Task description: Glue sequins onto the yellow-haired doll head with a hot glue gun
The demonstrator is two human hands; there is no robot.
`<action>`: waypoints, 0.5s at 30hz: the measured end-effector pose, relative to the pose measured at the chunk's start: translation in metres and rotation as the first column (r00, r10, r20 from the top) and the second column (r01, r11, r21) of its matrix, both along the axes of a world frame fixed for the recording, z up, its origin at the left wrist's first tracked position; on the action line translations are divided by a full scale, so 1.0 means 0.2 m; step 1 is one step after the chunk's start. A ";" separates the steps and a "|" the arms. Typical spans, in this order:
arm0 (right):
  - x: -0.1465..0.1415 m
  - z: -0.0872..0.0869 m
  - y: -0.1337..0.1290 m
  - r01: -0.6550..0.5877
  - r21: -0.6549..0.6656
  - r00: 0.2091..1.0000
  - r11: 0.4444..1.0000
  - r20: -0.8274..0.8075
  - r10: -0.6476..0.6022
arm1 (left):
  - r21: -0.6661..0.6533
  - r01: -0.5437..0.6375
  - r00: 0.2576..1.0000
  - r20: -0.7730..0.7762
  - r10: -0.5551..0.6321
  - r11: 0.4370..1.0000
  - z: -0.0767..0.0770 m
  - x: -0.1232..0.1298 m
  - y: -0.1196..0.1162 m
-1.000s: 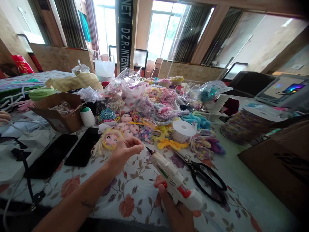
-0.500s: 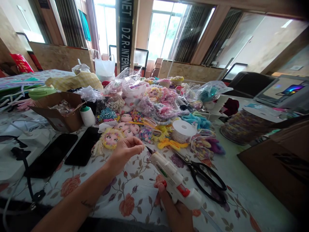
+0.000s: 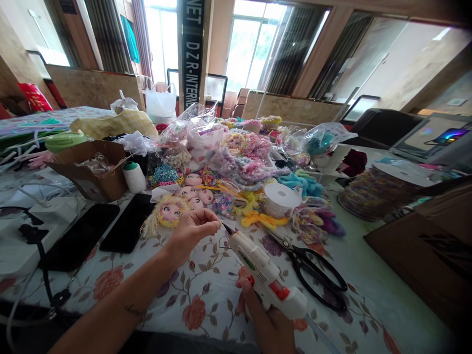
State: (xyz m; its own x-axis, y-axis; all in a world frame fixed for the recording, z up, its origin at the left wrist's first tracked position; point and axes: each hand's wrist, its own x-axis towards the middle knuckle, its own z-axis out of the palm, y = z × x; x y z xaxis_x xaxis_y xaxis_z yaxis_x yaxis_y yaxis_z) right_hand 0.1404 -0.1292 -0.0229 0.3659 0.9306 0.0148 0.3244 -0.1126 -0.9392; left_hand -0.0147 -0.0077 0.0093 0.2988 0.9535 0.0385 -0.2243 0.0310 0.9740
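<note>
My right hand [image 3: 263, 314] is wrapped round the handle of a white hot glue gun [image 3: 260, 263], whose dark nozzle points up and to the left. Close to the nozzle tip, my left hand [image 3: 197, 227] is closed in a pinch; whatever its fingertips hold is too small to make out. Beyond that hand lies a doll face with yellow hair [image 3: 171, 212], beside several bare doll faces [image 3: 188, 192]. Black-handled scissors [image 3: 317, 273] rest to the right of the glue gun.
A white spool [image 3: 282, 199] and yellow fuzzy strips [image 3: 263, 220] lie ahead. Two dark phones [image 3: 125, 223] are at left, near a cardboard box [image 3: 86, 172] and a thread cone [image 3: 134, 178]. A larger carton [image 3: 424, 250] stands right. Colourful yarn and plastic bags fill the back.
Almost nothing differs. Both hands and the glue gun keep their places, with the view shifted very slightly.
</note>
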 end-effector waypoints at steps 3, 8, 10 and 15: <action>0.00 0.00 0.00 -0.001 0.023 1.000 1.000 -0.002 0.001 | 0.003 -0.006 1.000 -0.005 0.006 1.000 0.00 0.00 0.00; 0.00 0.00 0.00 -0.008 -0.006 0.999 1.000 0.036 0.008 | 0.001 -0.007 1.000 -0.007 0.007 1.000 0.00 0.00 0.00; 0.00 0.00 0.00 -0.010 -0.002 0.999 1.000 0.042 0.010 | -0.005 -0.008 1.000 -0.007 0.008 1.000 0.00 0.00 0.00; 0.00 0.00 0.00 0.002 -0.009 0.998 1.000 0.070 -0.002 | -0.014 -0.008 1.000 -0.008 0.008 1.000 0.00 0.01 0.00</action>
State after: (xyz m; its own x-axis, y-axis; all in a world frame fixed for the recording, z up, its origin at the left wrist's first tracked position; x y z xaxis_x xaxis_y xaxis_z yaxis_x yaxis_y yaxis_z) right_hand 0.1412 -0.1297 -0.0237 0.3662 0.9300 0.0323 0.3891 -0.1215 -0.9132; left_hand -0.0131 -0.0077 0.0102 0.2916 0.9563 0.0227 -0.2172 0.0431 0.9752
